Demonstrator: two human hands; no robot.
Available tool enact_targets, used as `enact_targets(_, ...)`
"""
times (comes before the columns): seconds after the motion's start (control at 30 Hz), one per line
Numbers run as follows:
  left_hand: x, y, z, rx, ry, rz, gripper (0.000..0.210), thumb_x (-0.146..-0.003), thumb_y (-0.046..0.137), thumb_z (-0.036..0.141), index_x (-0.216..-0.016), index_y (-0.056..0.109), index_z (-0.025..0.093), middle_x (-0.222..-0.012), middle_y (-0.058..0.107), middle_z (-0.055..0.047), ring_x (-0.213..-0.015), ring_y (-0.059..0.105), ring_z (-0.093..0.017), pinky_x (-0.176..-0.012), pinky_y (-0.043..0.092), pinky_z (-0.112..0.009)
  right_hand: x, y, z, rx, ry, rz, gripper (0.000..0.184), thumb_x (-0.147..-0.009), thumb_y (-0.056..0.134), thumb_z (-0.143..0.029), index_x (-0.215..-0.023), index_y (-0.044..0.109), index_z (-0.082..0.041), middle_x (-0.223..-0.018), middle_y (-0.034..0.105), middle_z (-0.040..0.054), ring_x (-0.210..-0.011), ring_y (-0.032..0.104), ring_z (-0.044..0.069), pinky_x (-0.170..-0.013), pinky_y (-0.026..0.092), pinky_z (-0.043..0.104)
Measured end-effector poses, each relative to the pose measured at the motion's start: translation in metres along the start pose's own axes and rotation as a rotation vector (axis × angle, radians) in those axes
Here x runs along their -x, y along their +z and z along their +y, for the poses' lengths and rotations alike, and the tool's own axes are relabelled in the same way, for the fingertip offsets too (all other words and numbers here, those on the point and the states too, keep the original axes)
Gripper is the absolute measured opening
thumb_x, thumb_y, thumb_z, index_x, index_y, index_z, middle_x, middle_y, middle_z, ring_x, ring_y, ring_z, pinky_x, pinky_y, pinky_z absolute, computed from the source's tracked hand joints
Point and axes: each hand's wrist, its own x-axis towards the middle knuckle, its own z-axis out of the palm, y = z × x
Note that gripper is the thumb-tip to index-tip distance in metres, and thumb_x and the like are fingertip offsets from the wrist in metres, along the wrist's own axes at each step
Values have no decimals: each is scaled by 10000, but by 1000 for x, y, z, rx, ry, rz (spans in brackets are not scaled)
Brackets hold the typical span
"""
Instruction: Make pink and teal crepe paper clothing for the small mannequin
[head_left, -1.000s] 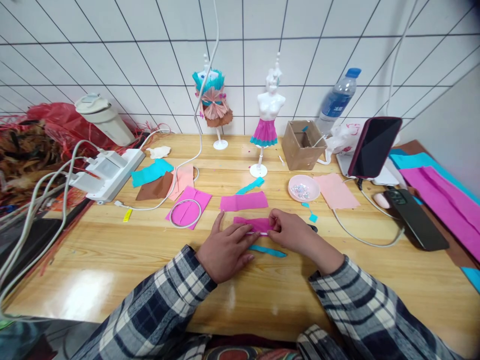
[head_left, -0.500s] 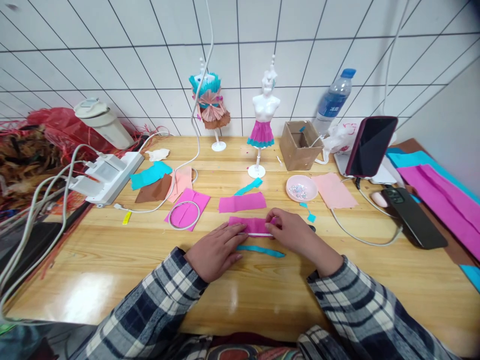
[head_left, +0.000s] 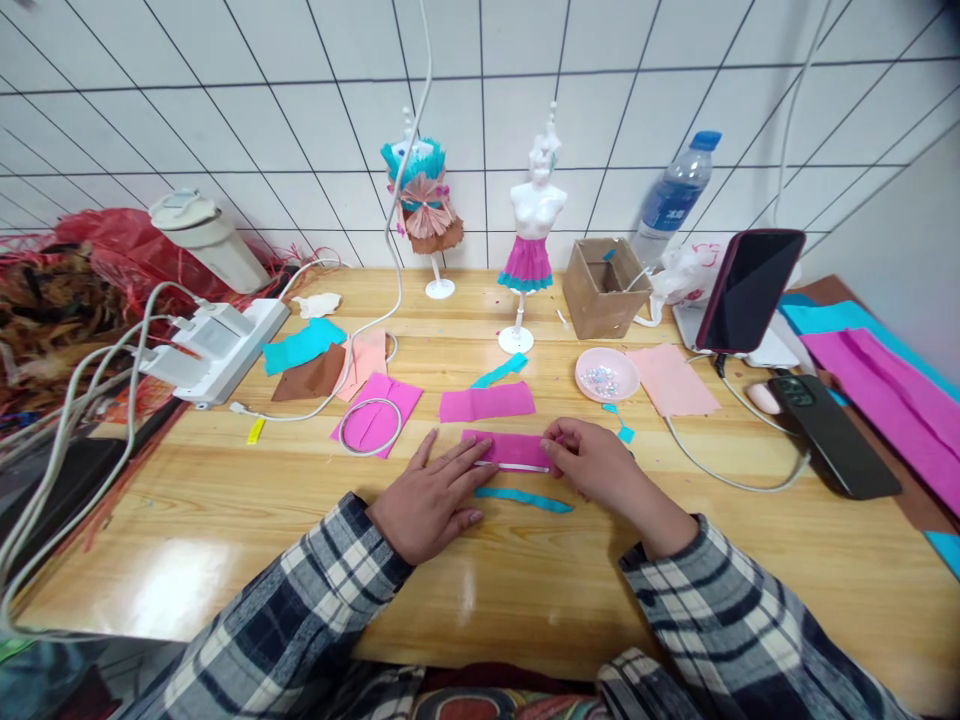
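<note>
in the head view, the left hand [head_left: 429,500] lies flat, grip wide, over the left end of the white-edged magenta strip [head_left: 516,450] on the tabletop [head_left: 525,590]. at the strip's right end, the grip of the right hand [head_left: 592,465] is narrow; whether it pinches cannot be told. a blue strip [head_left: 525,498] lies just nearer, apart.

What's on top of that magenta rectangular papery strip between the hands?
A narrow white band shows along the near edge of the magenta strip. The left hand partly covers its left end, the right hand its right end; whatever they cover is hidden.
</note>
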Motion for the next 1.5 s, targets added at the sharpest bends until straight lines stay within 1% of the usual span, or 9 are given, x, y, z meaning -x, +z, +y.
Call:
enact_targets(0.07, 0, 1, 0, -15, -15, -2, 548, -929, 454, 398, -1435, 352, 212, -1545, 293, -122, -1423, 267, -273, -1141, -1, -603, 5, -2, 0, -7, -32, 67, 154, -875, 495, -331, -857, 608, -228, -629, 612, -34, -569, 543, 128, -537, 350, 235)
enact_targets(0.17, 0, 1, 0, -21, -20, -7, 563, -929, 449, 414, -1442, 340, 209, -1551, 275, -125, -1431, 246, -274, -1139, -21, -592, 10, -4, 1, 110, -141, 142, 149, -862, 527, -324, -854, 633, -220, -695, 600, -14, -636, 532, 138, -578, 357, 244)
enact_targets(0.3, 0, 0, -1, -19, -18, -5, 553, -931, 444, 416, -1435, 350, 211, -1547, 286, -123, -1427, 256, -265, -1145, -22, -570, 8, -4, 3, 326, -229, 132, 190, -871, 530, -319, -754, 622, -200, -754, 597, 20, -757, 527, 164, -661, 357, 266)
enact_targets(0.5, 0, 1, -1, -8, -18, 16, 553, -924, 458, 433, -1424, 371, 215, -1535, 318, -122, -1409, 297, -271, -1144, -23, -565, 7, -4, -1, 460, -200, 90, 145, -867, 544, -323, -826, 631, -215, -810, 630, 20, -807, 555, 176, -663, 346, 275)
enact_targets(0.67, 0, 1, -1, -16, -17, 14, 563, -928, 441, 459, -1432, 362, 220, -1543, 304, -107, -1421, 270, -257, -1146, -82, -524, 13, -1, -4, 478, -299, 129, 160, -876, 536, -331, -901, 643, -216, -862, 629, 31, -855, 547, 192, -723, 367, 294)
enact_targets(0.83, -1, 3, -1, -21, -7, 23, 575, -933, 422, 476, -1442, 348, 218, -1547, 295, -106, -1423, 264, -253, -1148, -82, -516, 11, 2, -8, 482, -356, 80, 176, -861, 560, -362, -882, 638, -206, -853, 620, 36, -858, 540, 194, -758, 374, 304)
enact_targets(1.03, -1, 3, 0, -24, -20, 11, 588, -930, 413, 503, -1447, 342, 232, -1546, 296, -98, -1433, 231, -269, -1127, -130, -543, -2, -2, -12, 487, -265, -45, 158, -812, 563, -341, -729, 608, -214, -784, 620, 6, -715, 547, 158, -585, 311, 273)
enact_targets(1.3, -1, 2, -1, -16, -20, 4, 578, -936, 392, 513, -1443, 341, 241, -1547, 293, -102, -1430, 235, -276, -1086, -192, -583, -25, -19, -15, 519, -174, -300, 176, -771, 558, -351, -716, 655, -215, -708, 663, 2, -624, 544, 140, -522, 309, 254)
enact_targets(1.5, -2, 1, 1, -25, -24, 0, 575, -936, 392, 511, -1439, 347, 237, -1548, 287, -108, -1424, 245, -285, -1069, -196, -613, -32, -22, -28, 612, -124, -362, 191, -727, 575, -350, -717, 703, -208, -725, 703, 30, -648, 595, 163, -504, 332, 251)
